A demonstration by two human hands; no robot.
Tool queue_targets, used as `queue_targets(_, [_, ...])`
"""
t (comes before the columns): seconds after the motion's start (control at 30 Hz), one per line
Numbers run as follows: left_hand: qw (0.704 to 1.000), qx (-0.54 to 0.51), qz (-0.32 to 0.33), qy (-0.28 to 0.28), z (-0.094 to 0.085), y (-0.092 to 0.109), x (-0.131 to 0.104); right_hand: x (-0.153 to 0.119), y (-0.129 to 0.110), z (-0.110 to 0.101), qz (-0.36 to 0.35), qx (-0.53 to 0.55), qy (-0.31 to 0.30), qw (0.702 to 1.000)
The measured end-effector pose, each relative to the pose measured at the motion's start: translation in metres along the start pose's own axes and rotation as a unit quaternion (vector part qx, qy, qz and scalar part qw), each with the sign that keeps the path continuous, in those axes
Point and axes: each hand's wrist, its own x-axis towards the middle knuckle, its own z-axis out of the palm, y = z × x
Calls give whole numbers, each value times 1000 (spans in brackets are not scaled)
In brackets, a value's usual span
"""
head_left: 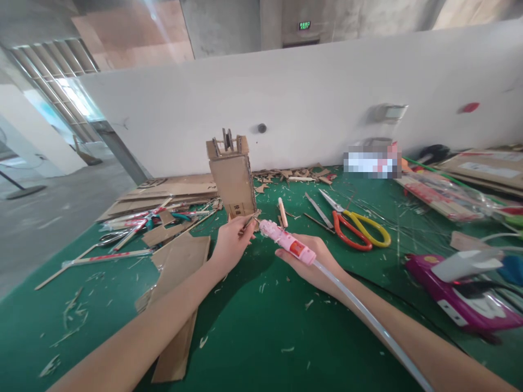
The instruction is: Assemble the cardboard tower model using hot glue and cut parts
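Note:
My right hand [312, 261] is wrapped round a pink hot glue gun [288, 242], with a long translucent glue stick [368, 316] running out of its back end. The gun's nozzle points left at my left hand [232, 242]. That hand is closed, pinching a small brown piece [249, 219] that looks like cardboard, close to the nozzle; whether they touch I cannot tell. Just behind my left hand, a tall cardboard structure [232, 182] stands upright, with upright discs between its side walls at the top.
Scissors [357, 226] and a grey blade [318, 209] lie right of centre. A purple power strip [445, 296] with plugs sits at right. Cut cardboard [183, 267] and wrapped sticks [108, 257] lie at left. Scraps cover the green table [253, 348] before a white partition [310, 103].

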Motion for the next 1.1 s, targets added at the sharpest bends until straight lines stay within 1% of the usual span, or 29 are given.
queue_targets(0.23, [1000, 5, -1, 1, 0, 1, 0, 0, -2, 1, -8, 11, 16, 1000])
queue_targets(0.47, [1000, -11, -9, 2, 1, -2, 1, 1, -3, 1, 5, 5, 21, 1000])
queue_targets(0.67, [1000, -11, -15, 16, 3, -5, 1, 1, -3, 0, 63, 27, 38, 997])
queue_targets(0.93, [1000, -7, -11, 20, 3, -7, 0, 2, -5, -2, 93, 72, 40, 992])
queue_targets(1.0, [1000, 7, -9, 19, 3, -8, 0, 2, -5, -2, 96, 74, 43, 992])
queue_targets(1.1, [998, 58, 2, 24, 2, -6, 1, 2, -5, -2, 98, 79, 52, 991])
